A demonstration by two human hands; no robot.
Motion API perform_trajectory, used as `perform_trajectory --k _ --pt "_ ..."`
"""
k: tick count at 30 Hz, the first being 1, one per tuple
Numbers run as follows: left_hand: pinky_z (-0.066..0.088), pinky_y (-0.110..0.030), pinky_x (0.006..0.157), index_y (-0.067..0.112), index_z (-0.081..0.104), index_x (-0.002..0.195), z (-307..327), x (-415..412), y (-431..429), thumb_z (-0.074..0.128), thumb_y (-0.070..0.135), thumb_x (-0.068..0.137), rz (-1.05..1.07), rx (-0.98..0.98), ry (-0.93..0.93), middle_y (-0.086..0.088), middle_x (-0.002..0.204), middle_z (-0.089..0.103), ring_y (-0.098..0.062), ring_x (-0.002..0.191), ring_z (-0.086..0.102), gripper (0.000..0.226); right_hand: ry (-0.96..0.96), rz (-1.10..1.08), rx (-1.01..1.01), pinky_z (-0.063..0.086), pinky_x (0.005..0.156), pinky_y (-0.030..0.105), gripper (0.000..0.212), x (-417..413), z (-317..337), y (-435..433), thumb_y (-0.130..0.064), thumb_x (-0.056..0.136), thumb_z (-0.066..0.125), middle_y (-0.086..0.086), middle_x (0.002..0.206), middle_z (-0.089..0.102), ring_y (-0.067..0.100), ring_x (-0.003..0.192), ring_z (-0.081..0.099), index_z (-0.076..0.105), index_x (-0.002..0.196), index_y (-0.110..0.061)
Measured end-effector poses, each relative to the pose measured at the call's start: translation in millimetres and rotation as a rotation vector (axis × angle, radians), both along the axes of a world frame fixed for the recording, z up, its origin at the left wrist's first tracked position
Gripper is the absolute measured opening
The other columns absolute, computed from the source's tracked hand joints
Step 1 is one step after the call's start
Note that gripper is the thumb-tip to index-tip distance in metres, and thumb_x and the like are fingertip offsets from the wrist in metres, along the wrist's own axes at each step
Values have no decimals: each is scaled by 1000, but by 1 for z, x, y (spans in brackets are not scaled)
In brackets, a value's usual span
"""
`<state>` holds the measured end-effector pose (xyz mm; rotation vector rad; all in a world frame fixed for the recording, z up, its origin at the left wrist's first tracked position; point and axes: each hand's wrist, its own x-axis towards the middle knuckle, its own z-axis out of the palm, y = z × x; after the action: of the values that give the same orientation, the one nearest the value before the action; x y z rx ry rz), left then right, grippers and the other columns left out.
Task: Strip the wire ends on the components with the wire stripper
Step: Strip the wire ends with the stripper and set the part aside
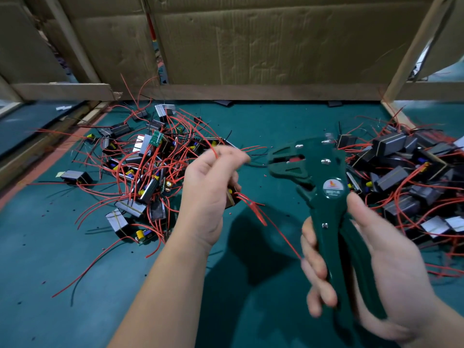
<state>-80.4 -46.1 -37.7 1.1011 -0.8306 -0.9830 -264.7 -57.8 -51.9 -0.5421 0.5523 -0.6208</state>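
My right hand (364, 259) grips the handles of a dark green wire stripper (324, 187), held upright with its jaws pointing left. My left hand (211, 187) holds a small black component (232, 195), mostly hidden in the palm. Its red wires (261, 214) trail down to the right, and one red wire is pinched between my fingertips, a short way left of the stripper's jaws. The wire and the jaws are apart.
A tangled pile of black components with red wires (143, 172) lies on the green mat to the left. A second pile (411, 177) lies to the right. Cardboard walls (276, 46) and wooden strips close off the back and sides.
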Motion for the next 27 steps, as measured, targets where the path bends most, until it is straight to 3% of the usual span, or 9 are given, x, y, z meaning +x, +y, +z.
perform_trajectory --k 2,4,5,8,11,14,19,22,27 --pt "33 -26 54 25 62 67 0 -1 -2 44 52 81 -156 -54 111 7 56 41 -11 53 35 36 176 -172 -125 40 41 28 57 0 -3 9 -52 86 44 16 52 48 26 38 47 56 69 1" --pt "35 -20 52 27 64 64 -4 -4 -4 21 62 85 -214 -70 6 7 60 41 -9 55 36 59 98 -152 -134 46 42 35 65 -11 0 24 -66 76 44 16 63 52 28 46 51 66 77 -5" --pt "34 -19 51 27 63 60 -6 -6 -4 19 61 86 -179 -60 -91 4 61 40 -8 55 36 62 39 -168 -143 52 50 44 68 -15 -4 21 -66 76 46 20 71 57 33 54 57 69 86 -4" --pt "30 -22 50 23 54 50 -8 -6 -5 39 49 89 -26 -49 -313 -1 57 38 -7 50 35 49 -94 -110 -172 49 77 63 68 -16 3 10 -55 80 55 29 94 61 44 81 63 63 111 4" --pt "26 -32 54 19 38 51 -10 -2 -6 55 42 85 55 -97 -380 6 55 34 -13 53 31 44 -320 31 -110 27 97 69 66 -21 2 7 -43 96 45 37 113 51 51 103 52 39 131 12" --pt "24 -34 56 20 40 54 -11 -4 -5 63 42 80 105 -127 -369 2 59 31 -17 56 28 42 -261 160 -165 35 93 67 67 -23 -4 10 -45 90 55 35 110 54 50 99 56 45 128 10" --pt "26 -35 59 24 44 50 -5 -4 -1 61 49 81 192 -179 -252 5 58 31 -19 60 28 43 -126 142 -199 48 77 60 70 -13 -5 21 -48 72 71 31 98 58 46 84 61 59 116 4" --pt "29 -30 59 20 46 52 -4 -5 1 59 47 78 221 -200 -231 4 57 36 -15 59 32 39 -195 186 -156 49 73 53 67 -10 -3 24 -45 76 69 32 102 54 46 86 59 56 118 6" --pt "30 -34 64 20 49 51 -4 -6 0 61 47 74 229 -182 -238 -5 62 39 -20 64 35 37 -327 229 -124 42 87 57 60 -10 -1 25 -39 93 52 33 111 51 45 98 55 44 127 10"
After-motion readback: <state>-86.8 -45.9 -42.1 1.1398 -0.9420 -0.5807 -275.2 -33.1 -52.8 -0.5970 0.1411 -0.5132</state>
